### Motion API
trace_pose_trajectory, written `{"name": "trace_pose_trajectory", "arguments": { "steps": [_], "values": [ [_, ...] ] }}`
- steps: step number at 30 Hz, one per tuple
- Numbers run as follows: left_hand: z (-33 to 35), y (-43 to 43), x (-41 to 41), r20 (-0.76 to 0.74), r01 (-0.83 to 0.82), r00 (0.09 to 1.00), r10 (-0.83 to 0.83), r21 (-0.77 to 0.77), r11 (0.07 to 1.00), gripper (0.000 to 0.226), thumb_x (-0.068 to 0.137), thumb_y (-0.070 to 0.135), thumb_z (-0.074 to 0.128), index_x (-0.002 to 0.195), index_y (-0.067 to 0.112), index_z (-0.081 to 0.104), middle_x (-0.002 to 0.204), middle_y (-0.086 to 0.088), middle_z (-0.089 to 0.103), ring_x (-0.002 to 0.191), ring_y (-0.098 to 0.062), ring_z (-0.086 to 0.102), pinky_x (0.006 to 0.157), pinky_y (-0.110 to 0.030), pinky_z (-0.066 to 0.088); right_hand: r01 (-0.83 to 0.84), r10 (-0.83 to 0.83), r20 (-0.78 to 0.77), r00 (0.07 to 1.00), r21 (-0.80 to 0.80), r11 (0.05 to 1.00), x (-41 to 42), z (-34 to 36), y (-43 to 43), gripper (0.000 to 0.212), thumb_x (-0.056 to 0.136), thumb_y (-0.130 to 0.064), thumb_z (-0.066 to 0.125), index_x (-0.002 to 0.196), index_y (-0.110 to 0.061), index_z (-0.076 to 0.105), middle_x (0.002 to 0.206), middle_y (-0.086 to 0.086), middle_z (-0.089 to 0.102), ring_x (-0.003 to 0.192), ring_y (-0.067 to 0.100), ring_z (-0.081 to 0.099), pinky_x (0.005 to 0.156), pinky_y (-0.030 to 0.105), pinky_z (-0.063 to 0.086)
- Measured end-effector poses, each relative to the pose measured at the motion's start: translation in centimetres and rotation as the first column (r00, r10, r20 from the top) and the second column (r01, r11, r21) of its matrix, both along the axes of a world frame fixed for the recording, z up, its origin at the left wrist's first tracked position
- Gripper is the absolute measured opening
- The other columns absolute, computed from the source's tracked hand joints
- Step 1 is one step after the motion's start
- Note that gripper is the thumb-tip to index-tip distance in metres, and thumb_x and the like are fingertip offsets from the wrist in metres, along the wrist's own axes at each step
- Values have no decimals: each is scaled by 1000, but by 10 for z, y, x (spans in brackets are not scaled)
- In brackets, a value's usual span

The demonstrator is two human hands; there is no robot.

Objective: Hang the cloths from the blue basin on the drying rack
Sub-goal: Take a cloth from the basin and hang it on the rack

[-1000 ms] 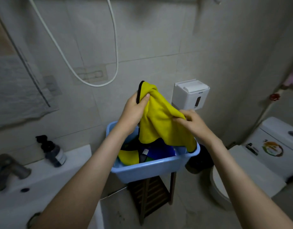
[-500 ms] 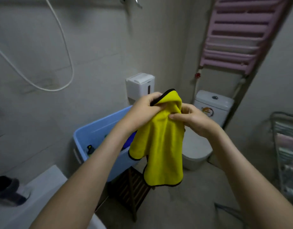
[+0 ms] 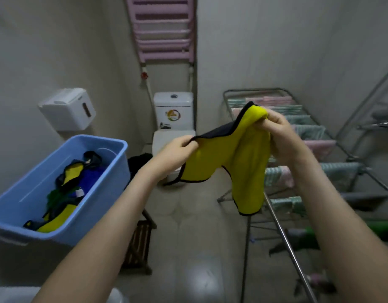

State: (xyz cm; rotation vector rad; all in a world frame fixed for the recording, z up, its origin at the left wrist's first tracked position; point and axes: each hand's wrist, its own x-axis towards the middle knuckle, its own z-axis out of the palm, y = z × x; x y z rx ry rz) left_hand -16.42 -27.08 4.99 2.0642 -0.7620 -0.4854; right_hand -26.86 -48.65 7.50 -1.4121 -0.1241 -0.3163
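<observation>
Several cloths [image 3: 67,182] in blue basin [image 3: 105,193]

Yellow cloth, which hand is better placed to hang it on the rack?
Probably right: the right hand grips the yellow cloth beside the drying rack; the left hand holds its corner farther away.

A count of what is showing
One left hand [image 3: 177,149] and one right hand [image 3: 278,130] are holding one yellow cloth [image 3: 232,154]; one blue basin [image 3: 114,171], one drying rack [image 3: 285,239], one toilet [image 3: 173,110], one wall dispenser [image 3: 68,110], one pink wall rack [image 3: 164,42] and one wooden stool [image 3: 140,243] are standing by.
</observation>
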Motion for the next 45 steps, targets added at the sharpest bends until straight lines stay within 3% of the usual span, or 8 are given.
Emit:
{"name": "trace_pose_trajectory", "arguments": {
  "steps": [6, 9, 14, 22, 27, 31, 40, 45],
  "values": [
    [-4, -49, -52, 103, 63, 993, -49, -142, 988, 50, 83, 55, 40, 98, 10, 57, 93, -18, 63, 88, -33, 61, 80, -53, 48, 216, -218, -21, 976, -47, 975, -88, -10, -35, 38, 51, -46, 83, 84, -28, 77, 84, -7, 74, 79, 8, 69, 70, 22, 55],
    [-6, -71, -81, 109, 109, 990, -92, -163, 981, 39, 83, 51, 43, 89, 16, 60, 84, -11, 66, 85, -30, 63, 76, -47, 49, 340, -348, -57, 936, -113, 933, -130, -16, -49, 19, 67, -18, 74, 81, -31, 77, 83, -10, 74, 80, 5, 68, 72, 21, 54],
    [-7, -99, -149, 84, 182, 982, -169, -183, 966, 28, 84, 51, 53, 81, 25, 63, 74, 3, 62, 70, -16, 56, 68, -33, 41, 443, -465, -34, 885, -249, 861, -223, -16, -58, 36, 77, -2, 51, 71, -30, 73, 64, -16, 67, 61, -6, 60, 55, 11, 46],
    [-2, -129, -259, 235, 459, 804, -546, 338, 822, 18, 85, 23, 65, 75, 10, 57, 66, -4, 51, 63, -18, 49, 53, -27, 29, 675, -696, -66, 715, -193, 712, -368, -27, -95, 40, 80, 10, 43, 69, -21, 65, 63, -11, 64, 62, 4, 59, 56, 18, 48],
    [-6, -154, -310, 24, 552, 832, -554, 74, 831, 16, 94, 21, 54, 79, 17, 59, 68, 1, 50, 62, -12, 51, 57, -20, 43, 805, -825, -169, 539, -186, 564, -431, -49, -123, 23, 69, -3, 48, 73, -19, 65, 75, 5, 65, 76, 24, 59, 72, 40, 49],
    [-9, -181, -338, -138, 657, 750, -646, 50, 752, 18, 98, 23, 48, 104, 9, 59, 79, -6, 53, 72, -17, 67, 75, -40, 59, 845, -895, -248, 371, -308, 436, -461, -78, -149, 29, 71, -2, 46, 81, -19, 66, 90, 9, 66, 94, 29, 60, 89, 53, 49],
    [-33, -235, -348, -222, 828, 560, -798, 110, 550, 16, 96, 33, 51, 104, 22, 58, 95, -13, 62, 84, -21, 70, 83, -45, 56, 844, -914, -338, 223, -403, 355, -488, -133, -177, 33, 66, -2, 42, 78, -23, 65, 86, 4, 67, 94, 28, 61, 88, 45, 50],
    [-49, -250, -356, -351, 893, 449, -822, 181, 411, 16, 96, 29, 51, 107, 21, 59, 96, 3, 65, 82, -14, 71, 77, -26, 55, 852, -878, -441, 185, -374, 367, -497, -152, -186, 34, 80, 9, 40, 74, -19, 59, 57, -14, 65, 63, 5, 59, 76, 33, 49]
  ]
}}
